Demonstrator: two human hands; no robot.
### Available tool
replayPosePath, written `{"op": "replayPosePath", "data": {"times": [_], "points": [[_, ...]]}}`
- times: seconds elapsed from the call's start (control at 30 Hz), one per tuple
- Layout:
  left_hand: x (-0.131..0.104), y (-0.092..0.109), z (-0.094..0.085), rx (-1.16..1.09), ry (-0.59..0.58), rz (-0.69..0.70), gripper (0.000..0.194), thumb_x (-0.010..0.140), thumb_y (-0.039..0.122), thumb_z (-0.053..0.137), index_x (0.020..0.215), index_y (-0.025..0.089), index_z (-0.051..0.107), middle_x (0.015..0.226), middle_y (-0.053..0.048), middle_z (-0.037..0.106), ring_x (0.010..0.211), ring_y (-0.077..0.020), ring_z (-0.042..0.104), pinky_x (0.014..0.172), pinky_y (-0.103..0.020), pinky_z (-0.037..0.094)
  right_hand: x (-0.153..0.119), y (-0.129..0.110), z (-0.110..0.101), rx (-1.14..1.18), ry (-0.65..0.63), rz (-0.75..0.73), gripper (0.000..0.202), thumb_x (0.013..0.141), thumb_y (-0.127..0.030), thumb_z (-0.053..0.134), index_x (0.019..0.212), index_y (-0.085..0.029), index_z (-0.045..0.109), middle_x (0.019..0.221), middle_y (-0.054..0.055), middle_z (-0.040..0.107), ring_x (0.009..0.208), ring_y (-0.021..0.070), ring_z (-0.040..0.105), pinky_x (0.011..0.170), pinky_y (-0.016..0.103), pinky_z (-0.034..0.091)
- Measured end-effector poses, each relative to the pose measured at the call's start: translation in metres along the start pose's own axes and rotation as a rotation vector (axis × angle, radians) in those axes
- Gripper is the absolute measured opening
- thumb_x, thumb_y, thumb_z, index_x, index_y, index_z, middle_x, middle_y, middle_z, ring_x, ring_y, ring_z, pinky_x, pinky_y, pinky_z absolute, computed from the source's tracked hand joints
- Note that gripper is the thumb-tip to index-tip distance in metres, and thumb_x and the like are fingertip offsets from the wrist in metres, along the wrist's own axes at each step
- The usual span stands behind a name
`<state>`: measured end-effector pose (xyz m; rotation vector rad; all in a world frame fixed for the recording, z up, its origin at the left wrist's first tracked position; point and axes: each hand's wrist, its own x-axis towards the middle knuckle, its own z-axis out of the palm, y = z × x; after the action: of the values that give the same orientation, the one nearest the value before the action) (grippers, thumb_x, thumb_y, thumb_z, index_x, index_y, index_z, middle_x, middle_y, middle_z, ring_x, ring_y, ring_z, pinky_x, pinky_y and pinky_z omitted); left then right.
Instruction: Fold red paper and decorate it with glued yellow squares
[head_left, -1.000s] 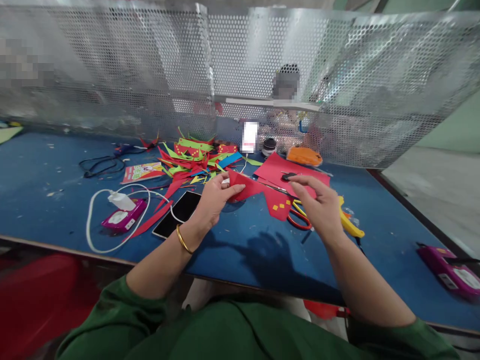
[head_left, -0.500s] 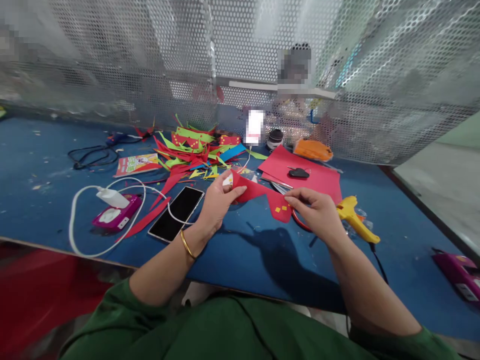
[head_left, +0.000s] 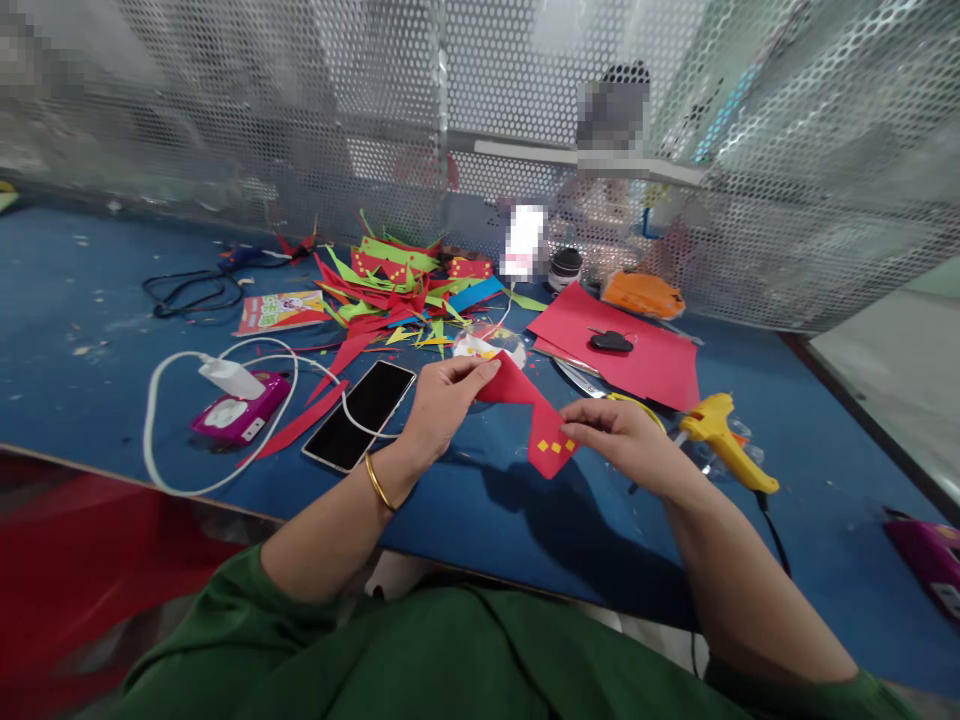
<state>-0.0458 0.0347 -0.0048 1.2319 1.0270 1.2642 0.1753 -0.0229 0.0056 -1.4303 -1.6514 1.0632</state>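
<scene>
Between my two hands hangs a red paper cutout [head_left: 517,385], shaped like a mask, with small yellow squares stuck on its right half. My left hand [head_left: 441,402] pinches its upper left end between thumb and fingers. On the right part, beside the yellow squares, my right hand [head_left: 626,435] closes its thumb and fingertips on the edge. Behind the cutout is a shallow dish [head_left: 480,345] with white and yellow bits, partly hidden. Scissors [head_left: 581,380] lie past my right hand, their handles partly covered by it.
Red paper sheets [head_left: 660,365] carry a small black object [head_left: 610,341]. A yellow glue gun [head_left: 724,445] lies at right. Colored paper scraps [head_left: 375,300] are heaped at the back left. A phone [head_left: 364,415], white cable and purple power strip [head_left: 244,410] sit left; a perforated screen [head_left: 360,110] stands behind.
The cutout has tilted, its right part now lower and showing more yellow squares. My right hand has shifted slightly down and uncovered more of the scissors. The camera view has shifted a little.
</scene>
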Motion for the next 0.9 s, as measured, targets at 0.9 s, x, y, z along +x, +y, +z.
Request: {"op": "replayPosePath", "data": {"times": [0.9], "points": [[-0.009, 0.002, 0.007, 0.078, -0.334, -0.094, 0.017, 0.074, 0.023, 0.074, 0.085, 0.018, 0.061, 0.077, 0.001, 0.063, 0.065, -0.01, 0.058, 0.05, -0.019, 0.05, 0.006, 0.014, 0.021, 0.206, 0.264, 0.008, 0.027, 0.075, -0.035, 0.071, 0.097, -0.019, 0.07, 0.071, -0.001, 0.068, 0.065, 0.013, 0.06, 0.066, 0.03, 0.048]]}}
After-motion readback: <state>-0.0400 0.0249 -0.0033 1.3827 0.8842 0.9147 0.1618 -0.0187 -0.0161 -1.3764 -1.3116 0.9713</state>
